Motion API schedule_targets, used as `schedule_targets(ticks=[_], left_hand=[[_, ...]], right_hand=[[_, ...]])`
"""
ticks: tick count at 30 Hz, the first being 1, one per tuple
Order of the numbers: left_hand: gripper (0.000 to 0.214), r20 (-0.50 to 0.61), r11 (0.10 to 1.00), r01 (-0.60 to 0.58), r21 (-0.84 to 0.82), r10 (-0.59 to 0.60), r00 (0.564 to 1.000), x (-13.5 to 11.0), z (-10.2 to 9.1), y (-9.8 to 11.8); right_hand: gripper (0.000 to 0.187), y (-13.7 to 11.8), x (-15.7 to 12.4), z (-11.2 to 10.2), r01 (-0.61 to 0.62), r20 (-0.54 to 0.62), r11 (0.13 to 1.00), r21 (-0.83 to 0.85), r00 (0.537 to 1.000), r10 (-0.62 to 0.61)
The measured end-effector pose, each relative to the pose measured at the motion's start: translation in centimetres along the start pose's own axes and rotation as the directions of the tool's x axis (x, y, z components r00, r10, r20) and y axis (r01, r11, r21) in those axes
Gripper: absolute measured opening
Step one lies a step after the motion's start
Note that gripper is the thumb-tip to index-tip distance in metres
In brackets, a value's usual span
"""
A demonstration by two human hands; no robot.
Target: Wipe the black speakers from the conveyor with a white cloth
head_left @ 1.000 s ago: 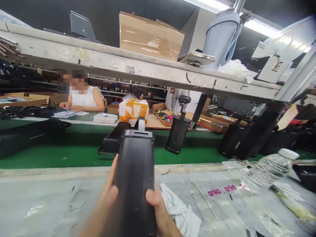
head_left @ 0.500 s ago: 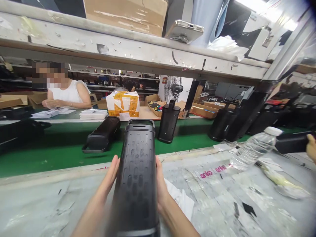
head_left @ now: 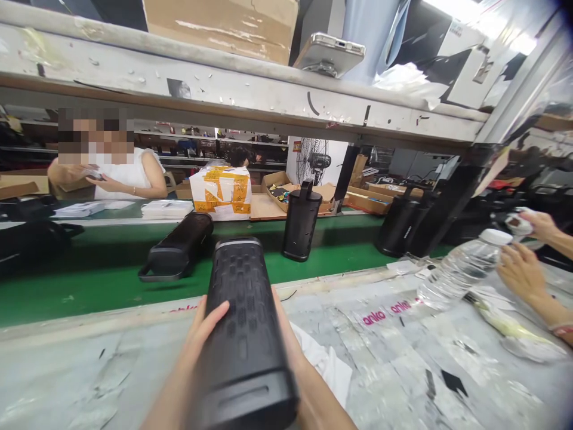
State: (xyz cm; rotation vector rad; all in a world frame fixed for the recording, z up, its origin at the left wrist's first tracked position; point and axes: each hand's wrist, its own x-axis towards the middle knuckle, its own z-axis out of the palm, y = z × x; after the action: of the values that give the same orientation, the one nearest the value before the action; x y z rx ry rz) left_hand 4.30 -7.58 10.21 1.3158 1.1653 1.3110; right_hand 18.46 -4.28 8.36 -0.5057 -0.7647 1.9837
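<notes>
A black portable speaker with a pattern of oval dimples is held between my two hands above the worktable. My left hand grips its left side, with one finger laid over the dimpled face. Along the right side my right hand is pressed, its fingers mostly hidden behind the speaker. The speaker's near end, with a slot-shaped recess, tilts toward me. A white cloth lies on the table just right of my right hand.
On the green belt lie a speaker and an upright speaker. A water bottle leans at right, near a co-worker's hands. A shelf crosses overhead, bearing a phone. Another person sits across the belt.
The speaker has turned in my hands: its handle end no longer shows and the near end has come into view. A left finger now rests on its face. Co-worker's hands have entered at right.
</notes>
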Motion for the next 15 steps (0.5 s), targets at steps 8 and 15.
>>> schedule_targets(ticks=[8,15], left_hand=[[0.105,0.027,0.998,0.028,-0.05,-0.027,0.999,-1.0,0.4,-0.1],[0.087,0.014,0.989,-0.053,0.141,0.052,0.999,-0.2,-0.1,-2.7]], right_hand=[[0.072,1.2,0.5,-0.5,0.001,0.016,0.994,0.111,1.0,-0.003],[0.066,1.7,1.6,-3.2,0.064,-0.277,0.979,-0.194,0.954,-0.118]])
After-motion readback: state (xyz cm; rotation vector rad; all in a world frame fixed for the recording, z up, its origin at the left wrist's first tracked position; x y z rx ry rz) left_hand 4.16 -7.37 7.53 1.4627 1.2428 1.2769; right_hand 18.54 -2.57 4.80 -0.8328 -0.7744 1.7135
